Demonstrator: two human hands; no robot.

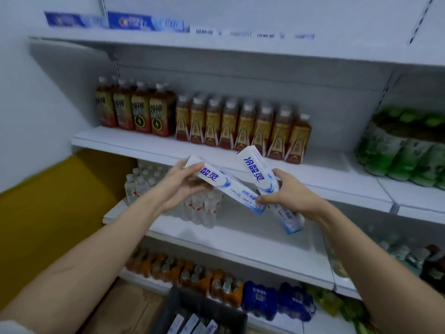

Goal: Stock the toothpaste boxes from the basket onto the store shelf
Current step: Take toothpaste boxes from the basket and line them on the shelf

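Left hand [179, 182]: raised before the shelving, fingers and thumb clamped on the upper left end of a white-and-blue toothpaste box [222, 183] that slants down to the right. Right hand [286, 192]: closed around a second toothpaste box [258, 171], held steeper, its top end near the front edge of the tea shelf [144, 143]; the right thumb also touches the first box's lower end, where the two boxes cross. Basket [178, 302]: dark, at the bottom edge of the view, with more toothpaste boxes [190, 325] standing inside. Top shelf [168, 42]: blue toothpaste boxes [134, 21] lying lengthwise along its left part, white ones to their right, blurred. Tea shelf: brown bottled tea [243, 126] in rows. Shelf below: clear water bottles [144, 184] at its left end, behind the left hand.
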